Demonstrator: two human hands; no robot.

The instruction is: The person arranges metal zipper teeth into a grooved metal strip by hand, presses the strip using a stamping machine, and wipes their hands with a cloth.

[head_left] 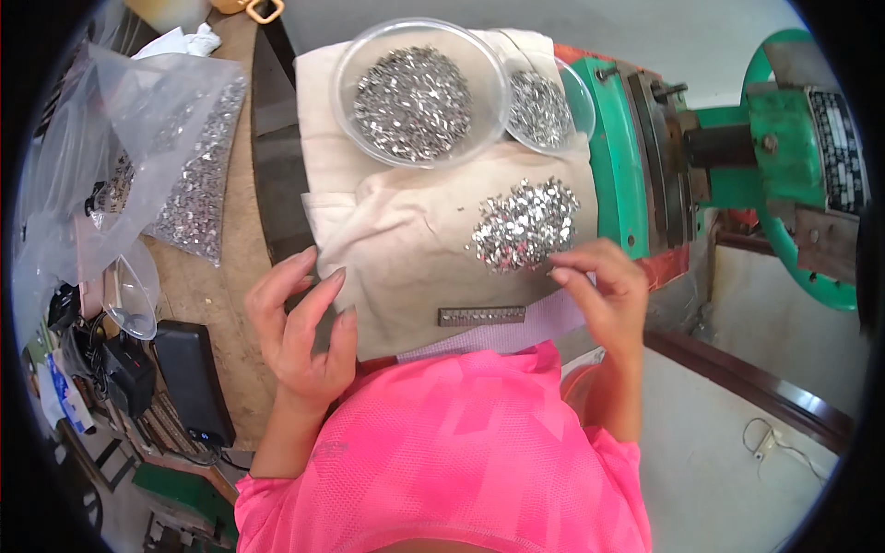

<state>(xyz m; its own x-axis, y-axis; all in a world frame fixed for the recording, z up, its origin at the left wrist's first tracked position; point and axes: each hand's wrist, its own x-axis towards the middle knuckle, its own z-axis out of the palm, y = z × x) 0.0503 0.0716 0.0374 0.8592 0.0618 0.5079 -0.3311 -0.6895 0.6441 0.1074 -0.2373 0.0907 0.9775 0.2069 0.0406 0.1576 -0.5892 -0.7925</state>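
Note:
A loose heap of small shiny metal pieces [527,221] lies on a beige cloth [369,249] in front of me. At the heap's near right edge, my right hand [608,293] has its thumb and forefinger pinched together; whatever is between them is too small to make out. My left hand [309,327] hovers by the cloth's left edge, fingers curved and apart, holding nothing. Between the hands, close to my body, a narrow dark metal strip [481,316] with a row of small slots or pieces rests on the cloth.
Beyond the heap stand a large clear tub [343,92] and a smaller clear bowl [583,101], both holding metal pieces. A green machine [618,175] is on the right. On the wooden table [212,295] at left lie a plastic bag of pieces [198,184] and a black power bank [194,382].

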